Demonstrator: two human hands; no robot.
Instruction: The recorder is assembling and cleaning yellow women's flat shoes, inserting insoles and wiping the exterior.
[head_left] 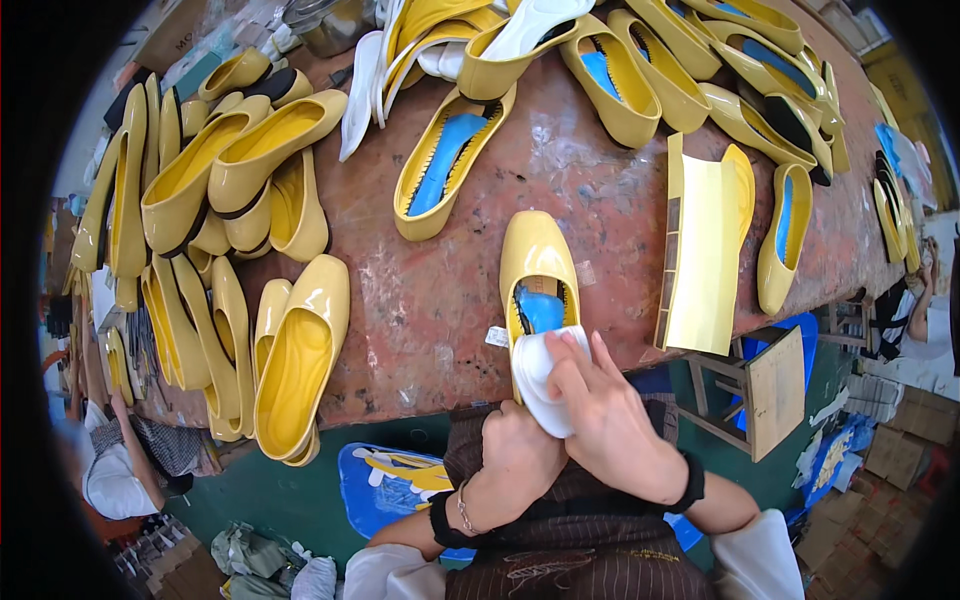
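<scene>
In front of me a glossy yellow flat shoe (535, 245) lies with its toe pointing away, at the near edge of the table. A blue patch (541, 311) shows inside it, with dark stitch-like edges around the opening. My left hand (522, 452) is closed at the heel end of this shoe, its fingers mostly hidden. My right hand (612, 418) pinches a white rounded heel pad (536, 372) over the back of the shoe, covering the heel. Some fingers of the right hand stretch along the pad's edge.
Finished-looking yellow shoes (300, 370) are heaped at the left. Other yellow shoes with blue inside (430, 185) lie along the far side. A stack of yellow insole sheets (700, 260) is to the right. A wooden stool (775, 395) stands below the right edge; co-workers sit at both sides.
</scene>
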